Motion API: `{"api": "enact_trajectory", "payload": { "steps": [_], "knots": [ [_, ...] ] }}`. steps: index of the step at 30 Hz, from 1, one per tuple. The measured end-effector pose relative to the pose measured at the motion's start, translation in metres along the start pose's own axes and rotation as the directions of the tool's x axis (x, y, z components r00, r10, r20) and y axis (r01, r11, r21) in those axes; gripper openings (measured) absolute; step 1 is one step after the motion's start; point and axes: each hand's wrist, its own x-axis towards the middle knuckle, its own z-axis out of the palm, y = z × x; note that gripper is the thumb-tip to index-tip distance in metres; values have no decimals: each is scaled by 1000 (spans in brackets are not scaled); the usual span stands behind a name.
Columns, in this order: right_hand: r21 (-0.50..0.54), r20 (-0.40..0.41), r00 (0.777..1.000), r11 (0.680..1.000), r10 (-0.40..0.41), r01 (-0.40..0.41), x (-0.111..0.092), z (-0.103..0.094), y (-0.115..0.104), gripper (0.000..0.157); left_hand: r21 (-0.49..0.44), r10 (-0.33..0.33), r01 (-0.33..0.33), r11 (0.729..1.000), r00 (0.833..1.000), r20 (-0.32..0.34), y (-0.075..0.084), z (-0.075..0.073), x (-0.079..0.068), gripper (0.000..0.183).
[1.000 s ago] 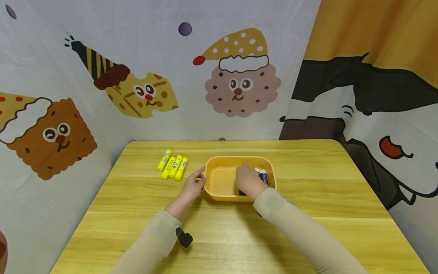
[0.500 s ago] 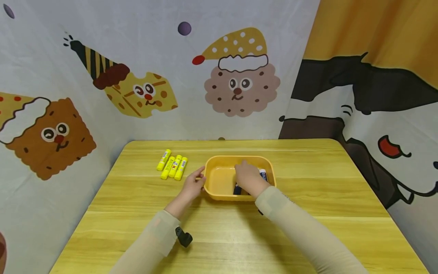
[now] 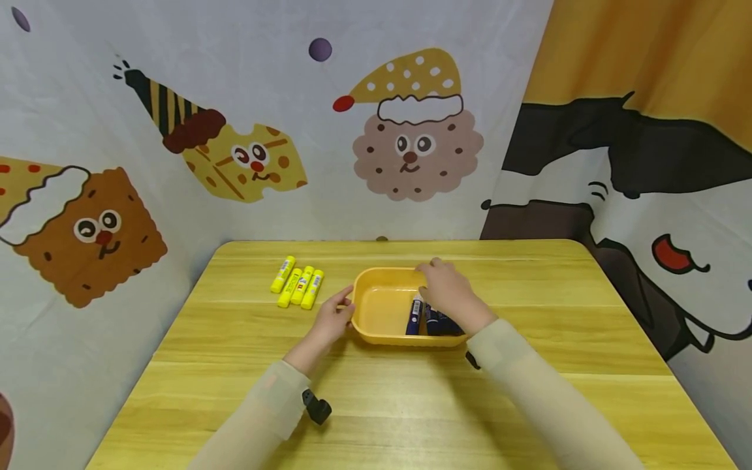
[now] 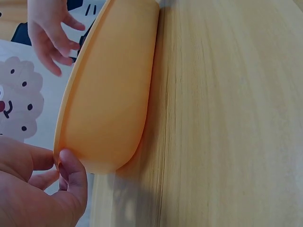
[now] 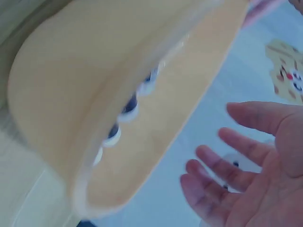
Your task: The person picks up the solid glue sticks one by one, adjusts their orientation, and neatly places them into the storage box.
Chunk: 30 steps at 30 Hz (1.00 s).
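Observation:
My left hand (image 3: 332, 320) pinches the left end of a yellow plastic bin (image 3: 376, 339), thumb outside and fingertips at the rim in the left wrist view. Dark blue glue sticks with white caps lie in the bin's right part; one glue stick (image 3: 414, 314) is plainly seen, and the others are partly covered by my right hand (image 3: 449, 288). That hand is above the bin's far right side, its fingers spread and relaxed, holding nothing in the right wrist view. White ends of several glue sticks (image 5: 129, 109) show inside the bin there.
Several yellow glue sticks (image 3: 299, 287) lie side by side on the wooden table (image 3: 376, 405), left of the bin. A cloth backdrop (image 3: 329, 215) with cartoon prints hangs just behind the table's far edge. A dark wrist camera (image 3: 317, 408) sits by the left sleeve.
My right hand has risen out of the bin and moved right, uncovering one of the blue glue sticks. My left hand and the bin have stayed in place.

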Motion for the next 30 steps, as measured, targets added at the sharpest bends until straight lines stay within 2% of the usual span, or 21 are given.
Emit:
{"api": "enact_trajectory", "payload": {
  "steps": [6,12,17,19,22,24,25,27,30],
  "knots": [
    [121,-112,992,990,-62,76,-10,-9,28,51,-37,0,-1,999,1000,-11,0,-1,-2,47],
    [200,-190,978,971,-89,128,-23,-4,53,56,-38,31,-31,999,999,-14,5,-10,-3,50],
    [287,-224,973,951,-51,116,-33,6,73,58,11,79,-79,997,997,-23,11,-25,-6,50],
    [328,-233,972,939,-22,100,-36,10,81,59,81,126,-123,989,992,-32,13,-32,-6,50],
    [407,-244,969,910,23,81,-40,15,92,59,246,222,-203,948,974,-51,13,-44,-6,51],
    [464,-236,970,884,55,62,-42,18,98,58,366,294,-251,896,954,-66,12,-52,-5,52],
    [494,-222,972,868,74,47,-43,20,101,58,418,319,-260,871,945,-76,10,-56,-5,53],
    [555,-175,977,832,118,-1,-43,22,105,58,481,344,-262,837,934,-90,8,-65,-3,54],
    [647,-48,983,755,178,-105,-44,24,108,58,562,352,-234,793,930,-109,5,-78,1,57]
  ]
}}
